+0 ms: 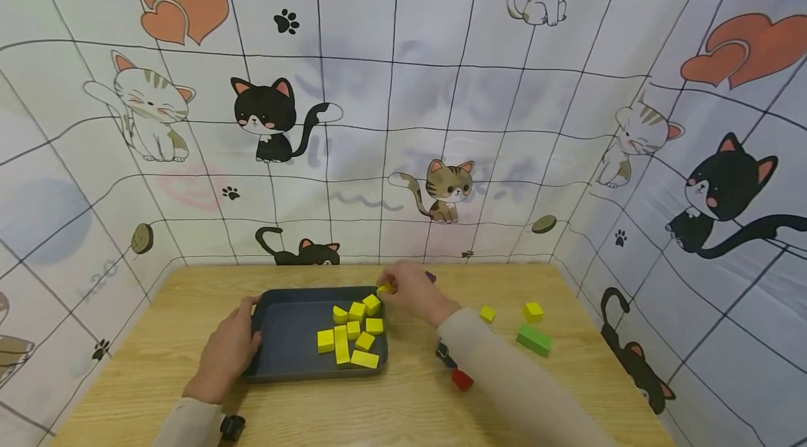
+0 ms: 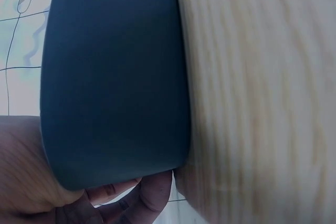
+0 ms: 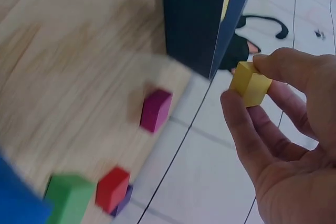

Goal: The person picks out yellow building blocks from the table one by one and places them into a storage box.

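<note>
A dark grey rectangular tray [image 1: 290, 331] lies on the wooden table, with several yellow blocks [image 1: 341, 344] gathered in its right half. My left hand [image 1: 228, 345] grips the tray's left end; in the left wrist view the tray's wall [image 2: 115, 77] rises between thumb and fingers. At the tray's far right corner, my right hand [image 1: 415, 293] pinches a yellow block [image 3: 251, 85] between thumb and fingertips. That block is held in the air, apart from the tray, in the right wrist view.
Right of the tray lie two yellow blocks [image 1: 533, 312], a green block [image 1: 534, 340] and a red block [image 1: 462, 380]. A magenta block [image 3: 156, 110] stands near the table's far edge. Patterned cloth [image 1: 353, 118] hangs behind and beside the table.
</note>
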Tool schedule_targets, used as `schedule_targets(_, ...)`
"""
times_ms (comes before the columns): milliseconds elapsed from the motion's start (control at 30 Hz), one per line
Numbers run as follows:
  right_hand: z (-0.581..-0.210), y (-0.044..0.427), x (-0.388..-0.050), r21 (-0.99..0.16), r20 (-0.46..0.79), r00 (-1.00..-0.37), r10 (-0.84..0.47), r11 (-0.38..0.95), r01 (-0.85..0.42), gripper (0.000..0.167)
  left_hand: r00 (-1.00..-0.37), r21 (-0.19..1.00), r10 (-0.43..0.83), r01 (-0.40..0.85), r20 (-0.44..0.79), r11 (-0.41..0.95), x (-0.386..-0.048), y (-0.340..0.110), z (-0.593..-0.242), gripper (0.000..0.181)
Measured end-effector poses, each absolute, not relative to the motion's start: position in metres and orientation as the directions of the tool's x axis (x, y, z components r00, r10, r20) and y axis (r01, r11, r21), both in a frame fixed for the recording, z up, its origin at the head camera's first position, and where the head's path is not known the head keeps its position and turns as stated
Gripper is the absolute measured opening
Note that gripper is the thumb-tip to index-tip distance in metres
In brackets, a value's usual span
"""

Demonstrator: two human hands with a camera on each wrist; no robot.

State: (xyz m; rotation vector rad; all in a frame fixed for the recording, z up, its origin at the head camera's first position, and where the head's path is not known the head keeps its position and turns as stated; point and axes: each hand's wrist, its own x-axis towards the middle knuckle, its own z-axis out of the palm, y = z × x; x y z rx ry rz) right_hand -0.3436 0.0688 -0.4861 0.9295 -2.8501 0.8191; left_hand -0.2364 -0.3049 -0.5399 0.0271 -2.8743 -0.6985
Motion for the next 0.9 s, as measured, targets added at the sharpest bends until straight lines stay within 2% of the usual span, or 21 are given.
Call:
schedule_targets(467,-0.500,0.013,-0.338,-0.434,0.195,-0.746,-0.637,0.626,-0.648,0.032,-0.982,0.457,-0.066,0.023,0.178,0.889,-0.233,-0.306,-0.542,0.073)
schedule_targets(667,-0.503,0.003,-0.339,-0.458,0.194,-0.737,-0.648,0.604,-0.652,0.035,-0.977,0.462,-0.072,0.029,0.200,0.886,-0.233,-0.305,-0.542,0.072)
schedule_targets(900,-0.508,-0.002,-0.340,-0.485,0.138,-0.755,-0.641,0.621,-0.616,0.033,-0.977,0.467,-0.068,0.035,0.202,0.883,-0.234,-0.305,-0.541,0.071)
